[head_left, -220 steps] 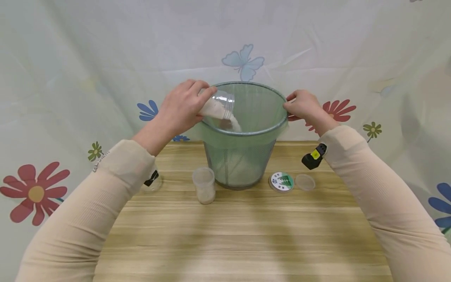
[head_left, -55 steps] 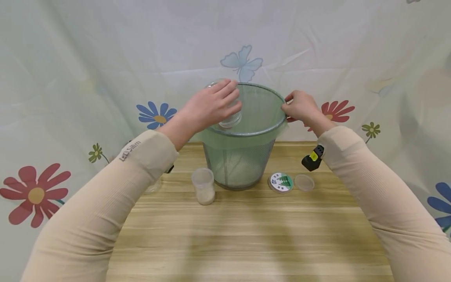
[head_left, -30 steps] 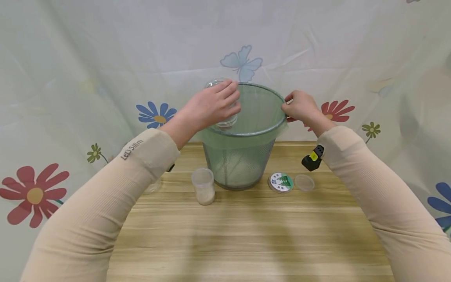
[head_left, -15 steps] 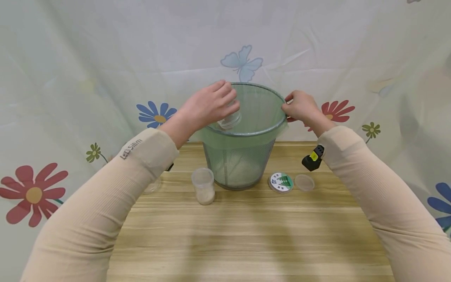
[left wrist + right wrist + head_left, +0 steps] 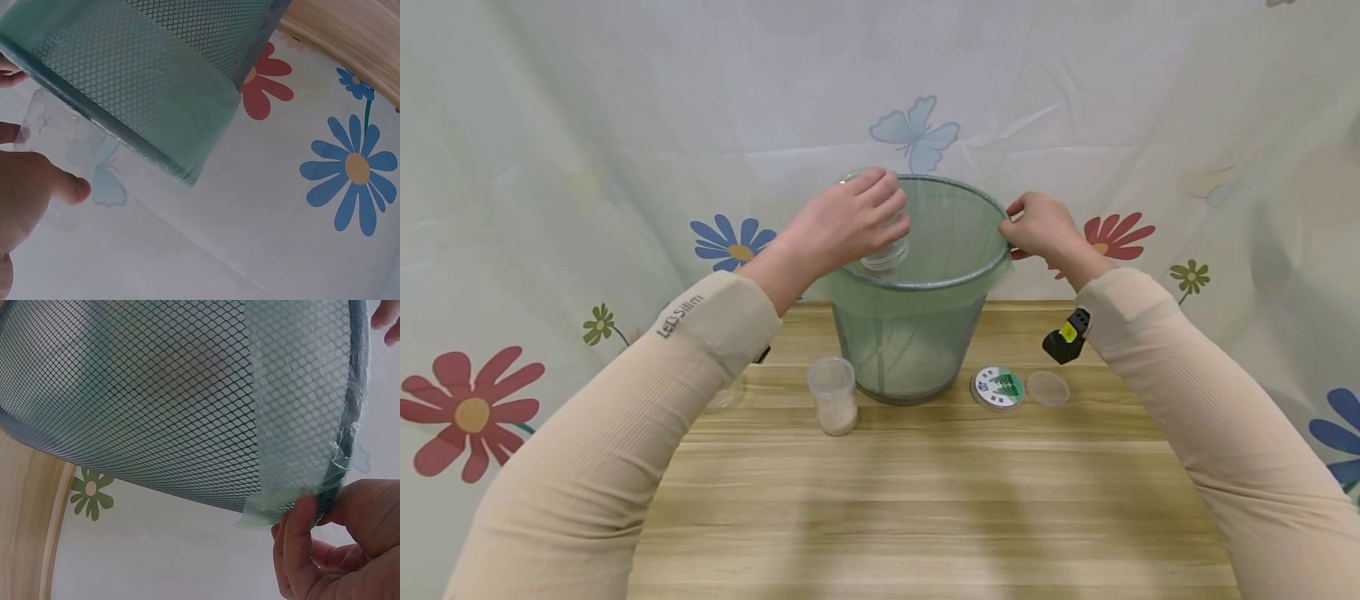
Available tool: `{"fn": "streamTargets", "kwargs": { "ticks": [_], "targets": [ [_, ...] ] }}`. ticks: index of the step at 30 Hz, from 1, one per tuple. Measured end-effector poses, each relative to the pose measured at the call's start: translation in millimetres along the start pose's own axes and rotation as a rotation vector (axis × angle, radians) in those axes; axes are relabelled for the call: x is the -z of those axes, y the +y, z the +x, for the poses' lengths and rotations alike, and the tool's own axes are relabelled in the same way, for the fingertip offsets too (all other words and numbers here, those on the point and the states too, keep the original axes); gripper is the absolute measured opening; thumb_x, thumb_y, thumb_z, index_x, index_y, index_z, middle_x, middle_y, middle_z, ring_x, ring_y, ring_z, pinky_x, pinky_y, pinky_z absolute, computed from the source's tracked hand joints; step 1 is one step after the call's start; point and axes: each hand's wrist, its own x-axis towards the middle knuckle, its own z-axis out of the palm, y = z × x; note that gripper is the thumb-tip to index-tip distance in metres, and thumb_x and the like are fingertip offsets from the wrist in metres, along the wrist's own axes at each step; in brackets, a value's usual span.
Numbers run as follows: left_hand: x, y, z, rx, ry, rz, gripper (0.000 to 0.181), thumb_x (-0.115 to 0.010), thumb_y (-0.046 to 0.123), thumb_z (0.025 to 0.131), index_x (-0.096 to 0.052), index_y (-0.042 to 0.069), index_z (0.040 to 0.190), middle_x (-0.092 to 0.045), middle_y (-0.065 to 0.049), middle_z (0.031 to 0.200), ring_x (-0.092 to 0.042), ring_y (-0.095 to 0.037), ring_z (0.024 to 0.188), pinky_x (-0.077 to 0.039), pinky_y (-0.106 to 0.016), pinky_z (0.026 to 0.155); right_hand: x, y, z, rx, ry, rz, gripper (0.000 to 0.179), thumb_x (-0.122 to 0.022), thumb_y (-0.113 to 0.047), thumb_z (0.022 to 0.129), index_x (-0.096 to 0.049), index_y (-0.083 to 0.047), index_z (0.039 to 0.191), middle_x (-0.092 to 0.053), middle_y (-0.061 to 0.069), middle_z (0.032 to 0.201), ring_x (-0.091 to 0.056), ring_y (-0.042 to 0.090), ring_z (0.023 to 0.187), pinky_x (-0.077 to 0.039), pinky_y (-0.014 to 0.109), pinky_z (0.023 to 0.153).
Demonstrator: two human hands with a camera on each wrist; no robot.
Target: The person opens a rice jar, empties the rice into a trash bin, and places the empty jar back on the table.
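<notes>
My left hand (image 5: pixel 853 221) holds a clear plastic jar (image 5: pixel 883 257) upside down over the left part of a mesh wastebasket (image 5: pixel 910 350). In the left wrist view the thumb lies along the jar (image 5: pixel 62 128), whose visible wall looks clear with a few specks. A thin green bin liner (image 5: pixel 925 300) lines the wastebasket and is folded over its rim. At the rim's right side, my right hand (image 5: pixel 1043 227) pinches the rim and liner; the right wrist view shows the thumb and fingers (image 5: pixel 300 519) on either side. The jar's far side is hidden by my left hand.
On the wooden table (image 5: pixel 895 500), a translucent cup (image 5: pixel 835 398) with pale contents stands front-left of the wastebasket. A round lid with a green-and-white label (image 5: pixel 998 388) and a plain clear lid (image 5: pixel 1048 388) lie to its right. Another clear piece (image 5: pixel 726 396) is partly behind my left sleeve.
Earlier the jar lay tilted, with white grains pouring into the wastebasket. It is now upturned farther right, no grains visible falling; it shifts slightly over the last second. My right hand stays put.
</notes>
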Motion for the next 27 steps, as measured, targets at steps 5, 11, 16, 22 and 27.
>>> {"fn": "streamTargets", "kwargs": {
  "ticks": [5, 11, 16, 22, 27],
  "targets": [
    [3.4, -0.7, 0.9, -0.017, -0.038, 0.018, 0.039, -0.058, -0.001, 0.085, -0.047, 0.007, 0.121, -0.047, -0.017, 0.126, -0.04, -0.032, 0.12, -0.03, -0.035, 0.107, 0.1, -0.1, -0.2, 0.001, 0.004, -0.003, 0.042, -0.041, -0.017, 0.09, -0.042, 0.008, 0.124, -0.058, 0.025, 0.109, -0.067, 0.01, 0.065, -0.05, 0.044, 0.086],
    [5.3, -1.1, 3.0, -0.037, -0.093, 0.035, 0.044, -0.058, 0.0, 0.086, -0.044, 0.008, 0.127, -0.043, -0.017, 0.132, -0.036, -0.032, 0.127, -0.024, -0.037, 0.111, 0.5, -0.4, -0.7, -0.002, 0.001, -0.001, 0.042, -0.041, -0.017, 0.09, -0.042, 0.008, 0.124, -0.057, 0.025, 0.109, -0.067, 0.012, 0.067, -0.05, 0.044, 0.087],
    [6.0, -0.5, 4.2, -0.046, -0.11, 0.045, 0.045, -0.056, -0.002, 0.087, -0.044, 0.008, 0.129, -0.043, -0.016, 0.135, -0.034, -0.032, 0.129, -0.022, -0.037, 0.112, 0.1, -1.3, -1.2, -0.004, 0.003, -0.002, 0.042, -0.041, -0.017, 0.09, -0.042, 0.008, 0.124, -0.057, 0.026, 0.109, -0.068, 0.013, 0.068, -0.05, 0.044, 0.086],
    [5.9, -0.8, 4.0, -0.048, -0.122, 0.037, 0.045, -0.056, -0.001, 0.087, -0.044, 0.008, 0.129, -0.042, -0.017, 0.135, -0.033, -0.032, 0.129, -0.022, -0.037, 0.112, -0.3, -1.5, -1.1, -0.005, -0.002, -0.001, 0.043, -0.041, -0.017, 0.09, -0.041, 0.008, 0.125, -0.057, 0.026, 0.109, -0.068, 0.014, 0.069, -0.049, 0.045, 0.088],
    [2.9, -1.0, 1.6, -0.019, -0.075, 0.023, 0.041, -0.059, 0.002, 0.085, -0.046, 0.007, 0.124, -0.046, -0.017, 0.13, -0.038, -0.033, 0.125, -0.025, -0.037, 0.111, -0.2, -1.5, -1.0, -0.009, -0.007, -0.001, 0.043, -0.041, -0.017, 0.091, -0.04, 0.008, 0.126, -0.057, 0.026, 0.11, -0.069, 0.016, 0.071, -0.048, 0.046, 0.089]
  ]
}}
